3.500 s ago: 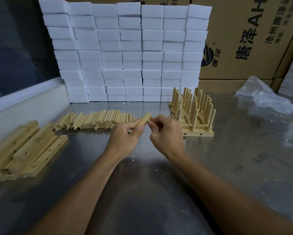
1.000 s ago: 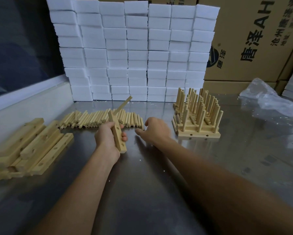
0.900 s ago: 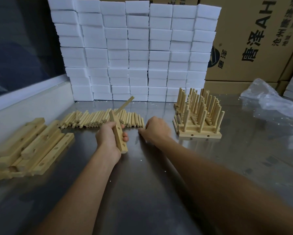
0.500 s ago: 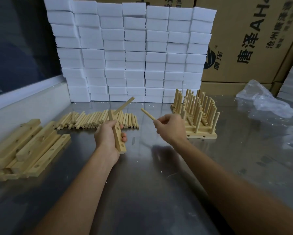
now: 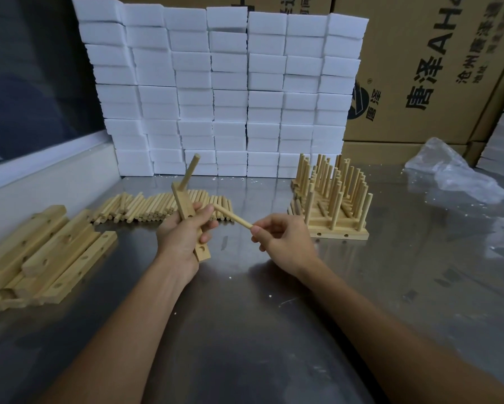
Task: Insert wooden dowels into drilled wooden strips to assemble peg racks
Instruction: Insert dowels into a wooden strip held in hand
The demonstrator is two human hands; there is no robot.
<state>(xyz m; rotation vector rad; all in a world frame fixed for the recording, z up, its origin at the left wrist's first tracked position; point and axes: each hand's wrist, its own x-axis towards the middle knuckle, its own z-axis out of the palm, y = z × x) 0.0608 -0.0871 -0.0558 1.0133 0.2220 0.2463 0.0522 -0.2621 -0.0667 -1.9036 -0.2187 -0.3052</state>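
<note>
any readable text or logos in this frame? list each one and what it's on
"唐泽" in large dark characters, on the cardboard box at back right.
"AH", cut off by the frame edge, same box.
"唐泽" beside a round logo, same box, partly hidden by the white foam blocks.
Smaller lines of characters: too blurred to read.

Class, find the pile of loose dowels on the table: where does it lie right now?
In the head view, the loose dowels lie left of centre on the table, behind the left hand, in front of the white foam blocks.
</note>
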